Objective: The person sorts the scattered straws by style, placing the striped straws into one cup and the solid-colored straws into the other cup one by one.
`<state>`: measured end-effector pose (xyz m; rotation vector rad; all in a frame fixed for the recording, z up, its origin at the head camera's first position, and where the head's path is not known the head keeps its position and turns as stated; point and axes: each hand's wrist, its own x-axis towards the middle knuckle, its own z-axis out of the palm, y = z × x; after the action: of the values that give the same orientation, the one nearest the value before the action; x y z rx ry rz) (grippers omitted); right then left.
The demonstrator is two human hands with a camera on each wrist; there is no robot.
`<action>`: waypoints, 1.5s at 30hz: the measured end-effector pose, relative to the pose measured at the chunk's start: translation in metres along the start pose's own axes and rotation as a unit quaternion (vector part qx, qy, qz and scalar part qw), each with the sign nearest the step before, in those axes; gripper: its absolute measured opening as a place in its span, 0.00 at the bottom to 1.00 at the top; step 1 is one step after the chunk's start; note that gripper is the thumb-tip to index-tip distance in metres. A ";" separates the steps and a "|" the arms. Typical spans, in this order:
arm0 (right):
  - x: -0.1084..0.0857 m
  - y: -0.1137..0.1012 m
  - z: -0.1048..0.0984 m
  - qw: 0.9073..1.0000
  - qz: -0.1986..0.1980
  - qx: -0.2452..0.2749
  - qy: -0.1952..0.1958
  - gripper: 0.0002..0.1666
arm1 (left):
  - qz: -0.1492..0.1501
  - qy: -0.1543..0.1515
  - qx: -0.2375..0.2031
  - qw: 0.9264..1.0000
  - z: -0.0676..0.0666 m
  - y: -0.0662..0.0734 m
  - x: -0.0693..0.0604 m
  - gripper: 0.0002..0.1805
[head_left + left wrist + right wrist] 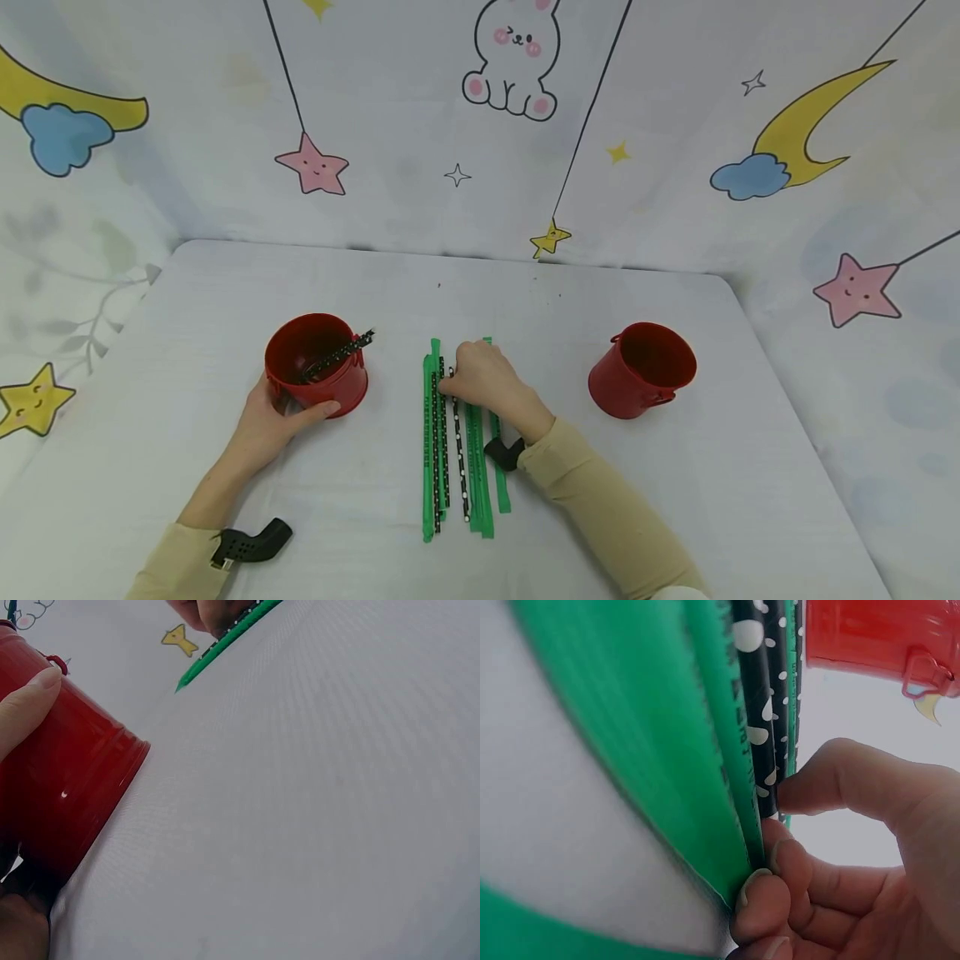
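Observation:
My left hand [261, 427] holds a small red bucket [347, 390] at the left, with the thumb along its front wall. A black straw with white dots [347, 351] leans inside and sticks out over the rim. At the middle, my right hand [486, 377] is over a row of straws. Its thumb and index finger pinch the end of a black dotted straw [762, 727]; the other fingertips touch a green strip [649, 742] beside it. More dotted straws and green wrapped straws [428, 450] lie side by side to the left of that hand.
A second red bucket [624, 390] stands at the right of the white table [360, 517]. Another green strip [502, 492] lies under the right wrist. Behind the table hangs a printed cloth [397, 100] with stars, moons and a rabbit.

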<state>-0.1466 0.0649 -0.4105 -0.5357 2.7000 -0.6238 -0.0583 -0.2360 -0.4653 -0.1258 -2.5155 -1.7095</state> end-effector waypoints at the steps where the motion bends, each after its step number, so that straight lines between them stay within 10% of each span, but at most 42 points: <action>1: 0.000 0.000 0.000 1.000 0.003 0.003 -0.001 0.29 | -0.001 0.000 -0.001 1.000 0.000 0.000 0.000 0.46; 45: -0.005 -0.002 -0.005 0.996 -0.003 0.076 0.040 0.32 | 0.025 0.000 -0.032 0.999 0.001 0.002 0.001 0.48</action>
<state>-0.1435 0.0678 -0.4040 -0.4894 2.6955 -0.8614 -0.0591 -0.2345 -0.4636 -0.1937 -2.4361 -1.7721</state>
